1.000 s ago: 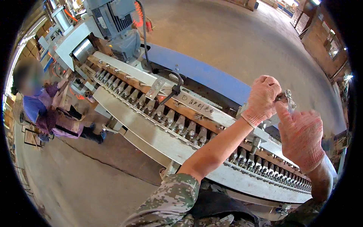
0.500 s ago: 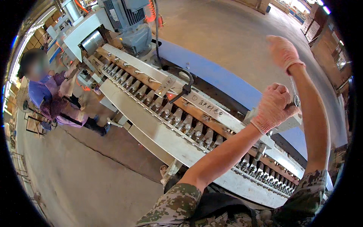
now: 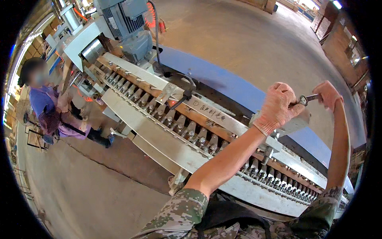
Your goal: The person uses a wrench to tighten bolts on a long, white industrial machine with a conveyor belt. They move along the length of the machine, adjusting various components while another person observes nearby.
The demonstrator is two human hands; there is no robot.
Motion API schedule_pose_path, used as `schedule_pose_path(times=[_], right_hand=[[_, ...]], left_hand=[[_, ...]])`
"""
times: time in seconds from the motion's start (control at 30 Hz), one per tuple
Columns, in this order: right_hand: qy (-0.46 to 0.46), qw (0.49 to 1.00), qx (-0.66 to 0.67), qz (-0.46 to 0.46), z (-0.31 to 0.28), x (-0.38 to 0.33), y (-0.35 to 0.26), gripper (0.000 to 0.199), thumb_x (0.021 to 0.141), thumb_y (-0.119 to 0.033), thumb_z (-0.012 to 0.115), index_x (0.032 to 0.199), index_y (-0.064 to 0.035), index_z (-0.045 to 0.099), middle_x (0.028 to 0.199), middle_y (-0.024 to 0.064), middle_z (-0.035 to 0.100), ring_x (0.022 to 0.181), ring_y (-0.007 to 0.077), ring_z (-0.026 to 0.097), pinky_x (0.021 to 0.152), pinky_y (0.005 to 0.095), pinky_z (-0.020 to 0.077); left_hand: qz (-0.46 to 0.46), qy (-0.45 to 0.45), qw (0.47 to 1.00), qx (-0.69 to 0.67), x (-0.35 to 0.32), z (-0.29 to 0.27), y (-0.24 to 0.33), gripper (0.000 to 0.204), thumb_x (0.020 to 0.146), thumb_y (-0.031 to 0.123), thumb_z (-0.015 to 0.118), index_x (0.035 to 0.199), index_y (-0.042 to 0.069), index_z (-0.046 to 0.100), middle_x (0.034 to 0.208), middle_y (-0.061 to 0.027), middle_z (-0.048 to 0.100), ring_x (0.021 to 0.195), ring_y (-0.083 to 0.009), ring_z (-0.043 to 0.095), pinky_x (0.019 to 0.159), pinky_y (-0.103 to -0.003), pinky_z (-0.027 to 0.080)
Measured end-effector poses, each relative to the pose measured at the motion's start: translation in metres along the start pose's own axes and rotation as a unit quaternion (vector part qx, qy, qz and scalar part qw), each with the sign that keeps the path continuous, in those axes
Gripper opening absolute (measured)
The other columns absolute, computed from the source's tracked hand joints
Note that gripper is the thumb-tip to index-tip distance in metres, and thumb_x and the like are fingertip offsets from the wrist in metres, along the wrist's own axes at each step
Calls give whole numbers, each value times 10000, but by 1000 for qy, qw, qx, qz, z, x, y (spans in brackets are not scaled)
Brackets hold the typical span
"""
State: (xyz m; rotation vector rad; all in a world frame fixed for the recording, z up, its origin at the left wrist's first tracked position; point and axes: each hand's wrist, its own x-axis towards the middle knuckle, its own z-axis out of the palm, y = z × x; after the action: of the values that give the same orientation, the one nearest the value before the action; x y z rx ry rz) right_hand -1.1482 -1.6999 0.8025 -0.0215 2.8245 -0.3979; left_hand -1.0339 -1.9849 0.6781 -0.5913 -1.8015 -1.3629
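My left hand (image 3: 276, 105), in a pale pink knit glove, is closed above the machine's right half, with thumb and fingers at the round head of a metal wrench (image 3: 312, 98). From the right, my right hand (image 3: 330, 95), gloved the same way, closes on the handle end of that wrench. Between the two hands the tool lies nearly level. Below my left forearm runs the long machine bed with a row of metal clamp fingers and springs (image 3: 191, 130). A pale metal rail with handwriting (image 3: 209, 111) lies along the bed's far side.
A grey-blue motor (image 3: 125, 24) stands at the machine's far left end. A blue panel (image 3: 215, 77) runs behind the bed. At the left, a person in purple clothing (image 3: 41, 103) stands beside the machine. A black cable (image 3: 157, 36) hangs by the motor.
My right hand has come down from above and taken hold of the wrench's handle. The wrench has swung from hanging down to nearly level. My left hand keeps its grip.
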Motion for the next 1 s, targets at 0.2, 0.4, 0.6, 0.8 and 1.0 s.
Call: schedule_pose_path(times=[0.2, 0.4, 0.6, 0.8, 1.0], right_hand=[[58, 978, 199, 5, 21, -86, -7, 537, 1028, -431, 573, 694, -21, 665, 449, 56, 489, 313, 153, 404, 330, 338, 328], [70, 971, 226, -20, 44, -153, 5, 715, 1053, -585, 519, 810, 56, 719, 426, 63, 505, 314, 135, 435, 347, 297, 369], [128, 965, 53, -224, 81, -217, -25, 494, 995, -416, 641, 777, 24, 686, 475, 35, 530, 354, 110, 448, 372, 291, 336], [94, 934, 344, 0, 97, -259, -103, 325, 937, -307, 701, 826, -2, 675, 519, -7, 514, 373, 80, 438, 379, 277, 309], [64, 870, 488, -30, 103, -255, -82, 476, 962, -310, 700, 1247, 71, 693, 508, -26, 467, 346, 84, 392, 365, 278, 315]], left_hand=[[12, 10, 1000, 13, 0, -1, -1, 350, 709, 353, 912, 728, 106, 664, 849, -51, 678, 938, -285, 647, 975, -454, 490], [10, 22, 1000, 0, -2, 0, 0, 368, 676, 353, 939, 740, 110, 670, 866, -52, 681, 940, -291, 645, 952, -458, 506], [4, 3, 1000, -14, -2, 2, 5, 382, 659, 352, 957, 759, 94, 694, 868, -58, 686, 945, -303, 645, 915, -453, 519], [-32, -46, 998, 14, 2, -10, 7, 397, 675, 329, 962, 867, 72, 729, 994, -95, 719, 1036, -325, 649, 945, -474, 520], [64, 32, 995, 73, -30, -53, 67, 520, 751, 271, 921, 1185, 73, 714, 1182, -119, 719, 1157, -331, 658, 1012, -471, 513]])
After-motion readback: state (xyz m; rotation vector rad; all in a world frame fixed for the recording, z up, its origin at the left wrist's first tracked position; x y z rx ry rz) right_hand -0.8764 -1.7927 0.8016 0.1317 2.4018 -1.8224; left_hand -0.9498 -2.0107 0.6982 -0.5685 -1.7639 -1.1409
